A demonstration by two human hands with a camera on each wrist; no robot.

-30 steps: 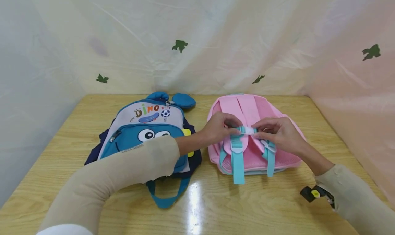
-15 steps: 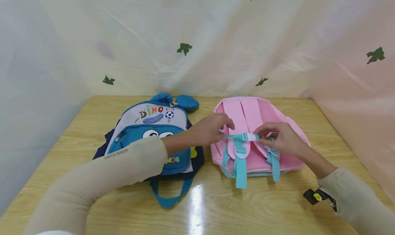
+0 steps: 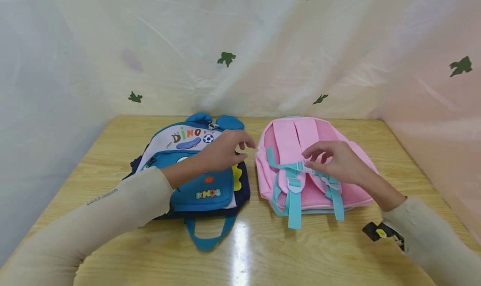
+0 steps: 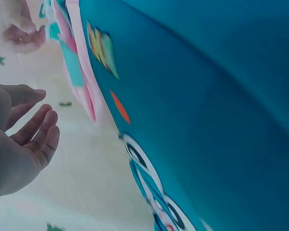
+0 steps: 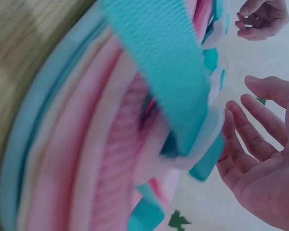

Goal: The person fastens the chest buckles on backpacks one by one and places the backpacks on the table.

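Observation:
A pink backpack [image 3: 297, 137] lies with its shoulder straps up, on the right of the table. A white buckle [image 3: 307, 167] on turquoise webbing [image 3: 289, 166] joins its two straps, and the webbing's loose end stands up at the left. My right hand [image 3: 336, 160] hovers close over the buckle, thumb and fingers apart and loosely bent, gripping nothing. Over the right half of the blue dinosaur backpack [image 3: 210, 194] my left hand [image 3: 224, 150] hangs in the air with relaxed fingers. The left wrist view shows that hand [image 4: 24, 130] holding nothing.
The blue backpack's carry loop [image 3: 204, 243] lies toward the front of the wooden table [image 3: 270, 256]. Pale curtains [image 3: 270, 69] with green leaf shapes stand behind and at both sides. A black strap device [image 3: 379, 232] sits at the right sleeve.
My left hand has let go of the turquoise webbing and moved left, over the blue backpack. My right hand has let go of the buckle and stays close above it.

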